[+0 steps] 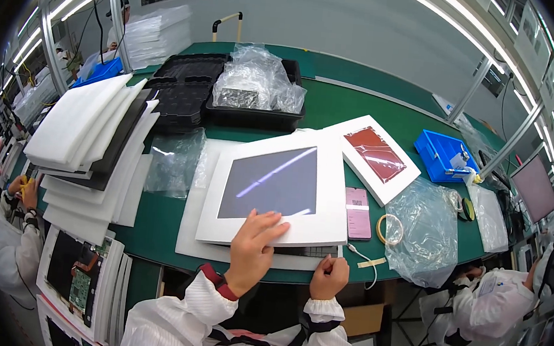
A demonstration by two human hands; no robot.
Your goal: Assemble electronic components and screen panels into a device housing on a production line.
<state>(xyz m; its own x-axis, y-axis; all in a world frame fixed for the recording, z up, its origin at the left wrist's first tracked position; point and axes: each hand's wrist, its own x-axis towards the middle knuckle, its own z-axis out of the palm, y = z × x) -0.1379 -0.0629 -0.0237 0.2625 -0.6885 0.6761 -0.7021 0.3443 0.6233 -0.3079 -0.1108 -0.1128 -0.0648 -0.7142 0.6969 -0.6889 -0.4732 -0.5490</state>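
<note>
your left hand (252, 246) lies flat and open, fingers spread, on the lower edge of the white-framed display panel (277, 187), pressing on the bezel and the bottom of the grey screen. your right hand (329, 278) is curled shut at the panel's near right corner, fingertips pinching something small at the edge; what exactly it grips is hidden by the knuckles. the panel sits in the middle of the green bench (362, 108), on a white foam sheet (190, 228) that sticks out to its left and front.

this looks like a seating or edge-fitting step: one hand steadies the panel while the other works the corner. the next move seems to call for steady downward pressure from the flat hand and a fine, controlled pinch at the corner, so the panel doesn't slide on the foam.

the screen is smooth and glossy and reflects the ceiling lights; its frame is matte, flat and square-cornered. a thin white cable (363, 258) trails just beside your right hand. near it lie a pink phone-shaped slab (357, 213), a roll of clear tape (390, 230) and a crinkled clear plastic bag (424, 232). a second white frame with a red film (374, 155) lies behind, and soft white foam sheets (80, 123) are stacked at left.
</note>
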